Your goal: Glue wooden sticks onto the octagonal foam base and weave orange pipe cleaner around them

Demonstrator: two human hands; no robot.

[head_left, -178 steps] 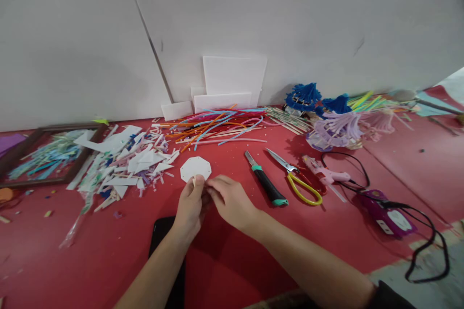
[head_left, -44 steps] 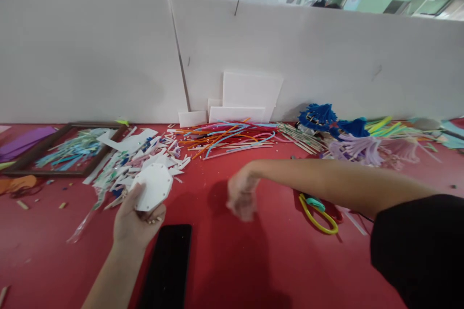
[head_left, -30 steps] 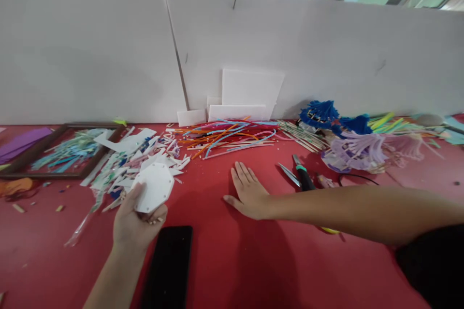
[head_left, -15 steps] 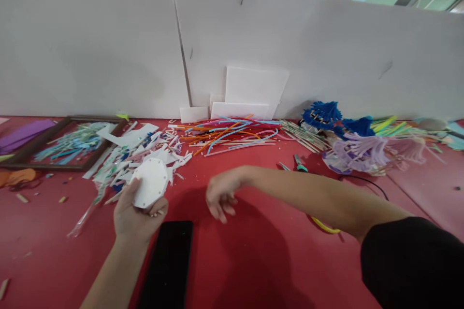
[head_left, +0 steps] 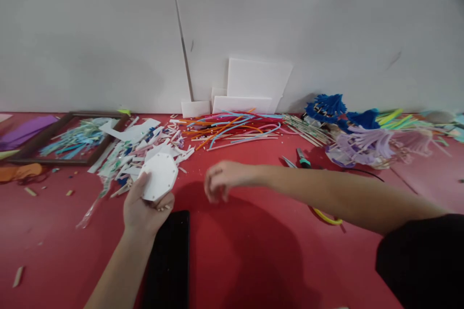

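Red tabletop point(head_left: 72, 260) spreads before you, pale panels point(head_left: 326, 34) standing along its back. Your white octagonal plate point(head_left: 160, 178), dotted with small holes near its rim, is raised and tilted in your left hand point(head_left: 143, 210), thumb over its near edge, with small pale pieces point(head_left: 164, 208) tucked in the curled fingers. Right of the plate, apart from it, hangs your right hand point(head_left: 223, 178), loosely bent; blur means you cannot tell whether it holds anything. Beside your left wrist lies a black phone-like slab point(head_left: 172, 260). Beyond the plate are heaped scraps point(head_left: 132, 154), then colored strips point(head_left: 232, 128). Your right forearm partly hides yellow-handled scissors point(head_left: 328, 217).
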